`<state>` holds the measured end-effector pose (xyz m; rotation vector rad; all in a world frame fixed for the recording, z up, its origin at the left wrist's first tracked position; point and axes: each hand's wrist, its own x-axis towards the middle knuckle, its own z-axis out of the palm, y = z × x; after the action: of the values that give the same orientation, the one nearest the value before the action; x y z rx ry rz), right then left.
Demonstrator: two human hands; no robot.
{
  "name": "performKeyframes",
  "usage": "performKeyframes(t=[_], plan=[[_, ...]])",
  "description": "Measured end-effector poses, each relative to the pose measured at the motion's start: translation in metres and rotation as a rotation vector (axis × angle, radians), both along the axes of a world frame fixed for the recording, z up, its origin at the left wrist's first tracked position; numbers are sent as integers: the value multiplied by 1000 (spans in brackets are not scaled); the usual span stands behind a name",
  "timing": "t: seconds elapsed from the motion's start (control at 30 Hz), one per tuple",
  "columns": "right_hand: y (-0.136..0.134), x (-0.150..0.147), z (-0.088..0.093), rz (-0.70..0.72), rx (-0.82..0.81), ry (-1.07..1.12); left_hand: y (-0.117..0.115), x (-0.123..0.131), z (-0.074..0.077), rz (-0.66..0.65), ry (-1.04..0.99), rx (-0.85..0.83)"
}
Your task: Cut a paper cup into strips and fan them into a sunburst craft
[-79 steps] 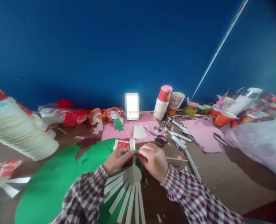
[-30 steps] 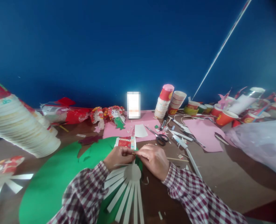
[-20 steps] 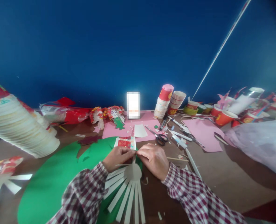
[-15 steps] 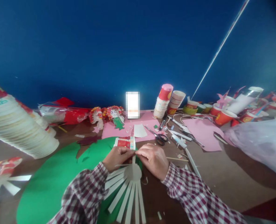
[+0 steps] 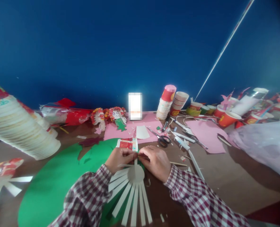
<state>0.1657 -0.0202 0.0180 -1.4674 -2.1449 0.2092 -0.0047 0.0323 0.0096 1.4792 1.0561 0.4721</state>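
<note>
Between my hands is a cut paper cup [image 5: 135, 174], its wall slit into long white strips that fan out from the round base toward me. One strip runs up from the base to a red and white printed piece [image 5: 127, 144]. My left hand [image 5: 119, 159] pinches that upper strip from the left, thumb and fingers together. From the other side my right hand [image 5: 155, 161] closes its fingertips on the same spot, almost touching the left fingers. Green paper [image 5: 47, 179] lies under and left of the cup.
Scissors [image 5: 163, 139] lie beyond my right hand, near a glue gun [image 5: 181, 142]. Stacked cups [image 5: 165, 102] stand at the back, and a tall cup stack [image 5: 24, 126] leans at left. Paper dolls [image 5: 118, 118] rest by pink paper [image 5: 111, 130]; a plastic bag [image 5: 265, 145] sits at right.
The fanned strips have swung slightly to the right with the cup's base. Both hands keep their pinch at nearly the same place.
</note>
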Motion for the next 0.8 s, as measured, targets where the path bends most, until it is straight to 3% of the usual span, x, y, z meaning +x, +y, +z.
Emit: performKeyframes(t=[0.43, 0.6, 0.8], plan=[[-2, -2, 2, 11, -71, 71, 1, 0, -7, 51, -164, -126], [-1, 0, -2, 96, -32, 76, 1, 0, -3, 34, -182, -91], [1, 4, 0, 85, 34, 82, 1, 1, 1, 64, -166, -95]])
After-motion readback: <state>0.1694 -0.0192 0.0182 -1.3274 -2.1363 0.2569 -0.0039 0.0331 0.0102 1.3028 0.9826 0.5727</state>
